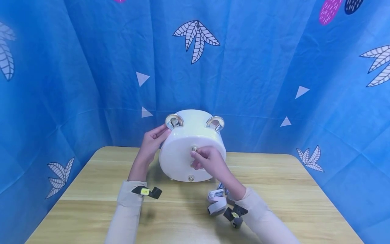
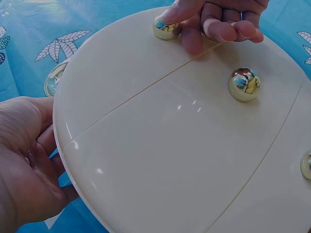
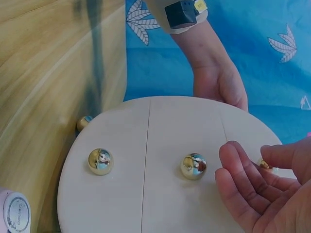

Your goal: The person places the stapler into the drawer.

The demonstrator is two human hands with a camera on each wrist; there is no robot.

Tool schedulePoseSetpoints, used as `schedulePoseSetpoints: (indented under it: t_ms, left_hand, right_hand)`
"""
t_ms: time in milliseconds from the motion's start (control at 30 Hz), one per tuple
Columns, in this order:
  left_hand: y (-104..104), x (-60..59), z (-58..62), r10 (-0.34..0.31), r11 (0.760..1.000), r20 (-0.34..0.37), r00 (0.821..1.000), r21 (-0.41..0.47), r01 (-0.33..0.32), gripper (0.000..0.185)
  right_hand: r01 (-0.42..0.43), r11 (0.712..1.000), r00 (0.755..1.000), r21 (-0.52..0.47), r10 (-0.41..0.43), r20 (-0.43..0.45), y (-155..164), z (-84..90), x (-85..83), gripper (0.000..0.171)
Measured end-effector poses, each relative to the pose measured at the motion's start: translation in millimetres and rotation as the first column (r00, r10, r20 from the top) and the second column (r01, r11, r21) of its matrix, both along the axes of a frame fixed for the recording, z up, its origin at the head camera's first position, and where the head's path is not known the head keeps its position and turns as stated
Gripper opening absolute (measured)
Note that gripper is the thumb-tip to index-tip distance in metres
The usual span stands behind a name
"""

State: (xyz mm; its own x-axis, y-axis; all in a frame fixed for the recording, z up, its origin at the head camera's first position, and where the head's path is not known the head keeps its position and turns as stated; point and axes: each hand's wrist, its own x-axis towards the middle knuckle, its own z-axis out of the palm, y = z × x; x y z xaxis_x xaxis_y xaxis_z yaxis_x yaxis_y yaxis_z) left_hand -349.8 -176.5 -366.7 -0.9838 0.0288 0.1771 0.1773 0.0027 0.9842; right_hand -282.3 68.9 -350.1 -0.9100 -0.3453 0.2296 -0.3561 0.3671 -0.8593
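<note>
A white rounded drawer box stands on the table, with two shiny ear shapes on top, the left ear and the right ear. Seams split its front into three drawer faces, each with a gold ball knob. My left hand rests against the box's left side, just below the left ear. With thumb and index finger my right hand pinches the top knob; its other fingers are loosely curled. The middle knob and bottom knob are untouched. The drawer faces look closed.
On the wooden table, below my right forearm, lie a white-and-grey object and a small dark grey item, partly covered by the wrist strap. A blue patterned curtain stands close behind and beside the table.
</note>
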Motion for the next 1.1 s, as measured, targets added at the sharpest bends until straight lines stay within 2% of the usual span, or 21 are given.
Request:
schedulePoseSetpoints:
  t_ms: [267, 467, 667, 767, 900, 1000, 1100]
  left_hand:
    - [-1, 1.1, 1.9, 0.003, 1.000, 0.000, 1.000, -0.006, -0.003, 0.056]
    - [-1, 0.5, 2.4, 0.004, 1.000, -0.001, 1.000, 0.006, -0.004, 0.055]
    - [1, 0.6, 2.2, 0.004, 1.000, 0.007, 1.000, -0.002, -0.004, 0.057]
    - [1, 1.3, 2.2, 0.007, 1.000, 0.006, 1.000, 0.000, -0.007, 0.056]
    - [1, 1.6, 1.6, 0.007, 1.000, 0.004, 1.000, 0.006, -0.007, 0.056]
    - [0, 0.9, 0.7, 0.001, 1.000, 0.003, 1.000, 0.001, -0.001, 0.056]
    - [-2, 0.2, -1.3, -0.015, 1.000, -0.012, 1.000, -0.018, 0.015, 0.055]
  right_hand:
    - [-0.011, 1.000, 1.000, 0.009, 0.011, 0.002, 0, 1.4, -0.7, 0.028]
    - [-0.018, 0.998, 1.000, 0.057, 0.018, -0.001, 2, 4.9, -0.5, 0.029]
    - [-0.079, 0.993, 0.997, 0.083, 0.079, 0.008, 12, 3.2, 0.1, 0.032]
    - [-0.108, 0.991, 0.993, 0.081, 0.103, 0.059, 21, -3.4, -0.2, 0.032]
    - [-0.087, 0.993, 0.978, 0.080, 0.070, 0.198, 31, -13.9, 0.7, 0.037]
    - [-0.066, 0.997, 0.947, 0.050, 0.046, 0.317, 36, -21.3, 1.4, 0.041]
    - [-0.088, 0.996, 0.911, -0.017, 0.087, 0.402, 39, -30.8, 0.4, 0.045]
